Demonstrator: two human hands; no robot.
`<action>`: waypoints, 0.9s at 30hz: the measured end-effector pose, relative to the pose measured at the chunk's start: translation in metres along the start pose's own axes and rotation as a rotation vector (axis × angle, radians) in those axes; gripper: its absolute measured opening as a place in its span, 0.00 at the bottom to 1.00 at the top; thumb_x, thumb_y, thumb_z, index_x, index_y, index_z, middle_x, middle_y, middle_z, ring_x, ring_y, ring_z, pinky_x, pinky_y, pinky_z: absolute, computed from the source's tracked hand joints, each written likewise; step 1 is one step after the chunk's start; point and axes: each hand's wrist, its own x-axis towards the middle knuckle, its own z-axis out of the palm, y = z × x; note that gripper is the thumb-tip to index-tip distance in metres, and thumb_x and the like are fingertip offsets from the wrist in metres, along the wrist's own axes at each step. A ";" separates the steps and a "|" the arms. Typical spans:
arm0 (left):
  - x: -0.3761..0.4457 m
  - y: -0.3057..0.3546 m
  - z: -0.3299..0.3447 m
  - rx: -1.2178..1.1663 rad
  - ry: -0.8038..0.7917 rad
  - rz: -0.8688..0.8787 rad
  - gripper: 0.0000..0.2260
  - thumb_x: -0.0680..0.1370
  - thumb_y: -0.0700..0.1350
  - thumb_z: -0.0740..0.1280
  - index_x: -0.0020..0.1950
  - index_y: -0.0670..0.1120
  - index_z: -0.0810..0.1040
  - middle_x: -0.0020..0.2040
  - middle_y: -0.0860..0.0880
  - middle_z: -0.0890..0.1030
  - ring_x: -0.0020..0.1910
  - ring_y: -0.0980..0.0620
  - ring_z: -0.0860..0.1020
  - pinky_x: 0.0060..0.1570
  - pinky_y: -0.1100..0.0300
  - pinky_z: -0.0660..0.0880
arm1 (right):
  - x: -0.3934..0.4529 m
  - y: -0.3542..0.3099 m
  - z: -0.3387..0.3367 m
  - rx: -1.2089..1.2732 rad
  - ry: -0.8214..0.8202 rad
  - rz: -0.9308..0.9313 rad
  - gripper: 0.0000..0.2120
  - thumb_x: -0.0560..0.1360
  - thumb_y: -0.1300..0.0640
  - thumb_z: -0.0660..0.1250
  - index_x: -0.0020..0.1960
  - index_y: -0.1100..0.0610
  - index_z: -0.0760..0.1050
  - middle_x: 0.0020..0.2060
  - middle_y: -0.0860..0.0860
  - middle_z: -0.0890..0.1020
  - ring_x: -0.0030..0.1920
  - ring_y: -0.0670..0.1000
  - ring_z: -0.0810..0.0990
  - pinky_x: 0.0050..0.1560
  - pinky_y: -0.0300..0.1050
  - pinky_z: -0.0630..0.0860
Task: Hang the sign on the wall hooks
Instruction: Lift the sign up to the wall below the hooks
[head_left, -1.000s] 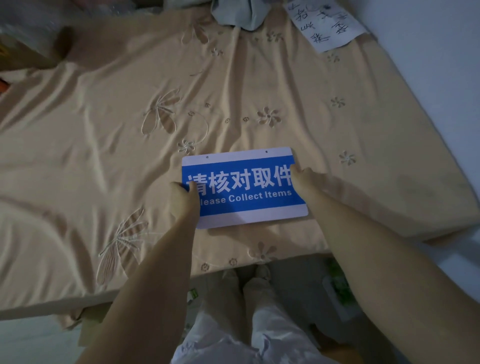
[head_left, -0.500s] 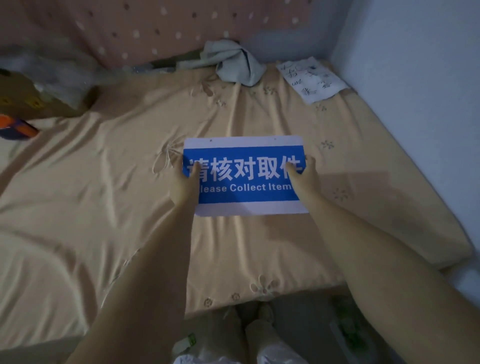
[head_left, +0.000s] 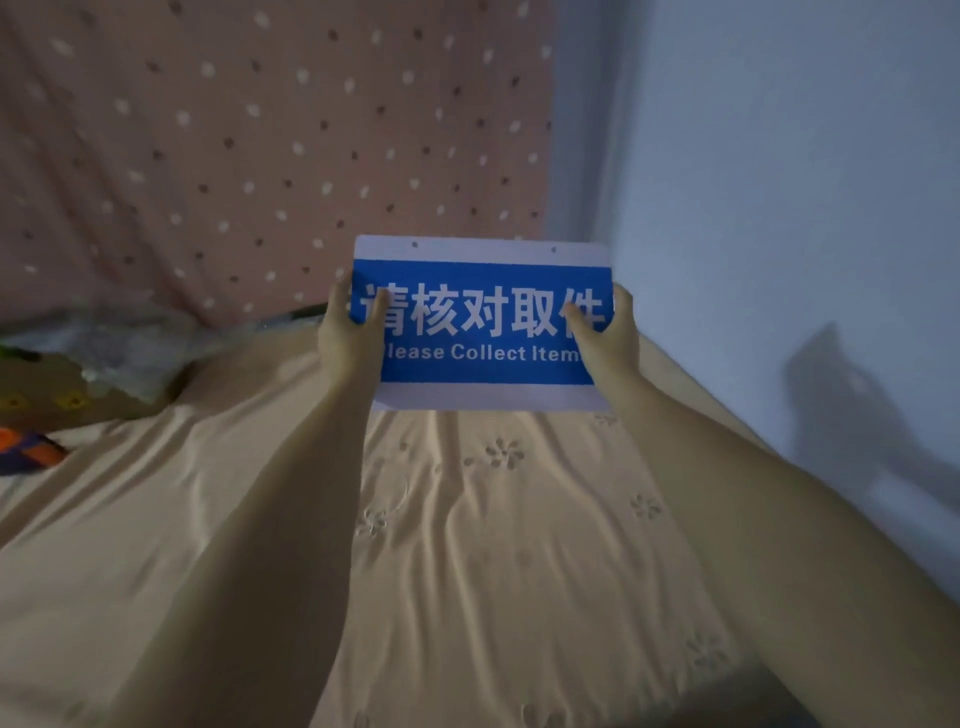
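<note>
**Two hands carry the sign toward the wall**

Both the left hand (head_left: 347, 332) and right hand (head_left: 609, 332) clamp the blue sign (head_left: 480, 322) by its ends, upright above the bed (head_left: 467, 545). Next: find hooks (none visible) and align its two top holes.

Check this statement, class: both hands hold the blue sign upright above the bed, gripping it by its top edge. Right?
Not quite. The head view shows the left hand and right hand gripping the blue sign by its side edges, not its top edge. It is upright above the bed.
</note>
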 end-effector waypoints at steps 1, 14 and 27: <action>0.000 0.007 0.003 -0.004 -0.001 0.017 0.22 0.78 0.54 0.63 0.72 0.53 0.66 0.58 0.48 0.80 0.43 0.54 0.79 0.35 0.65 0.73 | 0.003 -0.005 -0.006 -0.007 0.020 -0.016 0.27 0.74 0.45 0.67 0.70 0.50 0.64 0.52 0.42 0.77 0.50 0.47 0.79 0.52 0.49 0.79; -0.016 0.091 0.108 -0.127 -0.169 0.224 0.21 0.78 0.54 0.62 0.71 0.54 0.66 0.59 0.47 0.80 0.49 0.51 0.78 0.48 0.55 0.76 | 0.019 -0.035 -0.135 -0.160 0.329 -0.137 0.33 0.75 0.42 0.64 0.75 0.51 0.58 0.61 0.49 0.79 0.55 0.51 0.81 0.52 0.50 0.81; -0.144 0.202 0.240 -0.476 -0.534 0.268 0.20 0.78 0.54 0.63 0.70 0.57 0.67 0.51 0.54 0.77 0.46 0.54 0.79 0.42 0.62 0.75 | -0.041 -0.044 -0.342 -0.217 0.748 -0.236 0.28 0.76 0.48 0.66 0.73 0.52 0.63 0.48 0.42 0.79 0.42 0.43 0.81 0.43 0.38 0.80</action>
